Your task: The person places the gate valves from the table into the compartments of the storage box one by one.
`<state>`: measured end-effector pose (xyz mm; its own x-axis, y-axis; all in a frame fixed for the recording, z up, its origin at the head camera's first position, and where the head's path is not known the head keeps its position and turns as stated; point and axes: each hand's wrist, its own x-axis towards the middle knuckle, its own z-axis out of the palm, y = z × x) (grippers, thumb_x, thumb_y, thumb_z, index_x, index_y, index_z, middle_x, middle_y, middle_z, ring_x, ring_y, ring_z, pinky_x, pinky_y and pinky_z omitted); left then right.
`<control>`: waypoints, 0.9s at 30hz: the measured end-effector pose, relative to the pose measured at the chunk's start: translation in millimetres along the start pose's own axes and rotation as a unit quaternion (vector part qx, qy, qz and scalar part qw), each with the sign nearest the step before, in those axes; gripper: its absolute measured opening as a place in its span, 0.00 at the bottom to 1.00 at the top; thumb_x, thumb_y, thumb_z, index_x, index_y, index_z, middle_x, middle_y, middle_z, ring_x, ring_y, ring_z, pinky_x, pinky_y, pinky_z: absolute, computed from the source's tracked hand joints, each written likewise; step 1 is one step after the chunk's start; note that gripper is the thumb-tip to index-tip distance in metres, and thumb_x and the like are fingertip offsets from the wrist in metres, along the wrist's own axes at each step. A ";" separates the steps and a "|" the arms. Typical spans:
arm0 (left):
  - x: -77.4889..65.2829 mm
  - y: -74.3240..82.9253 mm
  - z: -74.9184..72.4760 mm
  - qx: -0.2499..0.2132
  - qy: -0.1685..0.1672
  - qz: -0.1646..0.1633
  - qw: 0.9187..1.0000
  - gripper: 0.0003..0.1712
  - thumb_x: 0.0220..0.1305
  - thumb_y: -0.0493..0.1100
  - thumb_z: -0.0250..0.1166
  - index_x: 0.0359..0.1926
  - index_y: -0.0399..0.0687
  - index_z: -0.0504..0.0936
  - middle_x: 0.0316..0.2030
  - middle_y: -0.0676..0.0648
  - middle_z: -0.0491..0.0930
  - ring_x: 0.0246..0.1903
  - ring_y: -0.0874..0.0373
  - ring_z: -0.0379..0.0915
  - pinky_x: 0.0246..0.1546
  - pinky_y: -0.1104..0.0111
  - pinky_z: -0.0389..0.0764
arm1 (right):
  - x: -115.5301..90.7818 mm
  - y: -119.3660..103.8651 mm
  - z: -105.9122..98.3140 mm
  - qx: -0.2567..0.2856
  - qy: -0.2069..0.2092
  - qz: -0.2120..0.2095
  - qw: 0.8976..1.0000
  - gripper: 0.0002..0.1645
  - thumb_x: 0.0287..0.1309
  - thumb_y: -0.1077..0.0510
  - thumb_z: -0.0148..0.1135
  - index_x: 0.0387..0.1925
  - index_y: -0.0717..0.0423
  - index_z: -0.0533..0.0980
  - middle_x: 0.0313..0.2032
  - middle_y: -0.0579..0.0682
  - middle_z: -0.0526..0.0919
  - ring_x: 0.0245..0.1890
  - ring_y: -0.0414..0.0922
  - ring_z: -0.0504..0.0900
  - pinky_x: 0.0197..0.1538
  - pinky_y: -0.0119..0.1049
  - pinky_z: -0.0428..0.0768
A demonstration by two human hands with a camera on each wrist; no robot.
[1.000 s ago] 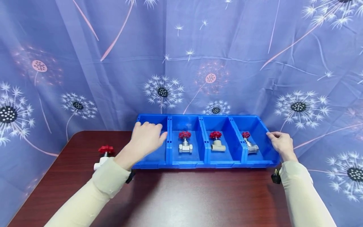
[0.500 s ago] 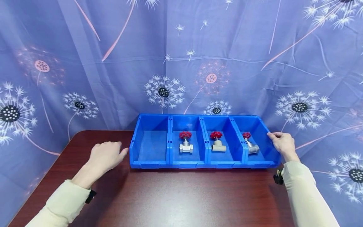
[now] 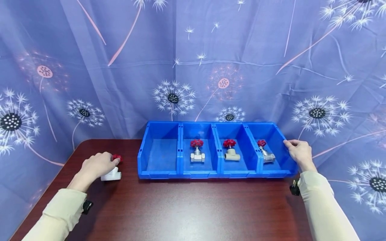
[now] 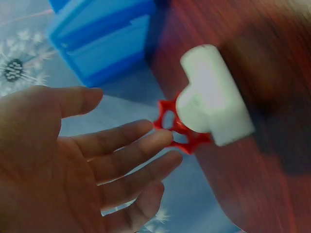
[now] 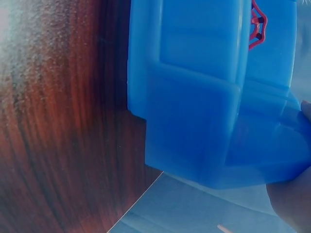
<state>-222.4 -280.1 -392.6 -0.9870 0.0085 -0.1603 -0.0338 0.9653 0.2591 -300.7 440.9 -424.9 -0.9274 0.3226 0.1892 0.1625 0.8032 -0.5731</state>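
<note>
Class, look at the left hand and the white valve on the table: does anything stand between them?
Nothing visible does. The left hand lies open beside the white valve, fingertips right at its red handwheel.

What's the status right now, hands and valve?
Left hand open, fingers at the white valve on the table. Right hand grips the blue bin end. Leftmost compartment empty. Nothing in the way.

Hidden, cropped and blurred parts, as I read them from the feeds.
On the head view my left hand [image 3: 96, 165] covers most of the white valve [image 3: 111, 174]; only part of its red handwheel [image 3: 117, 157] shows. The left wrist view is motion-blurred. The right wrist view crops my right hand [image 5: 291, 204] to a sliver, so I cannot tell its grip on the blue bin [image 5: 204, 121].
</note>
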 end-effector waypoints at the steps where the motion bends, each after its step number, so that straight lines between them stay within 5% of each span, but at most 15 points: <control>1: 1.4 -2.3 0.5 0.001 -0.002 -0.005 1.000 0.21 0.68 0.54 0.55 0.26 0.45 0.76 0.25 0.42 0.73 0.27 0.45 0.71 0.28 0.52 0.68 | -0.2 0.2 0.5 -0.001 0.001 -0.001 1.000 0.32 0.69 0.40 0.52 0.51 0.66 0.79 0.47 0.70 0.80 0.51 0.68 0.71 0.52 0.58 0.68; 12: 16.1 -21.1 15.9 -0.003 -0.023 -0.048 0.999 0.31 0.68 0.55 0.56 0.47 0.25 0.76 0.40 0.25 0.75 0.38 0.33 0.72 0.37 0.43 0.71 | -4.2 0.2 0.9 0.000 0.014 -0.012 1.000 0.30 0.69 0.42 0.52 0.50 0.66 0.80 0.45 0.69 0.81 0.48 0.66 0.74 0.49 0.57 0.70; 27: 22.2 -22.4 31.4 -0.019 -0.035 -0.052 0.998 0.34 0.66 0.58 0.58 0.47 0.26 0.75 0.40 0.27 0.75 0.39 0.33 0.72 0.38 0.43 0.70 | -1.6 0.8 4.7 0.009 0.020 -0.005 1.000 0.31 0.69 0.41 0.52 0.50 0.65 0.80 0.46 0.69 0.81 0.49 0.66 0.73 0.50 0.57 0.69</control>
<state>-238.6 -293.3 -431.9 -0.9645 -0.0716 -0.2542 -0.1426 0.9514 0.2728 -300.6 438.7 -429.4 -0.9151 0.3342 0.2258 0.1466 0.7971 -0.5858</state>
